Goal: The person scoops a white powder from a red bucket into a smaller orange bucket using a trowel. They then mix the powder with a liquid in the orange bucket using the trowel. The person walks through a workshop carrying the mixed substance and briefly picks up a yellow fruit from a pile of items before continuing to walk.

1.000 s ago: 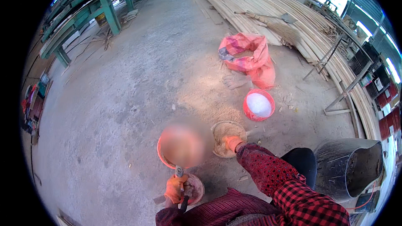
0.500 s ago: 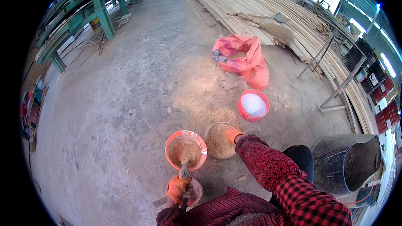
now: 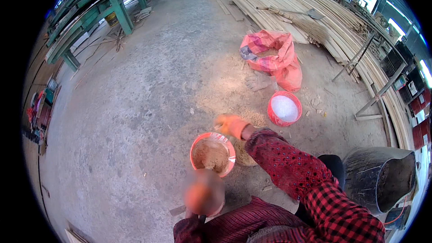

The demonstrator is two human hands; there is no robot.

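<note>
Head view: right hand (image 3: 231,125) in an orange glove reaches out past the far rim of the orange bowl (image 3: 212,154), hovering just above and beside that rim; the fingers are blurred, cannot tell if they are apart or closed on anything. The right sleeve (image 3: 288,166) is red-patterned with a checked layer over it. The orange bowl sits on the concrete floor (image 3: 135,108) right in front of the person and holds a tan, sawdust-like mix. The left hand (image 3: 203,193) is under a blurred patch at the near rim of the bowl; its fingers are not readable, cannot tell the grip. A dark handle-like bit shows just below that patch. A loose pile of sawdust (image 3: 245,153) lies on the floor beside the bowl, under the right forearm. Farther out, a second orange bowl with white contents (image 3: 284,108) stands near a pink sack (image 3: 272,56), with a grey glove (image 3: 257,82) between them. A black tub (image 3: 382,177) is at the right, long planks (image 3: 288,4) upper right, a green frame (image 3: 96,13) upper left.
</note>
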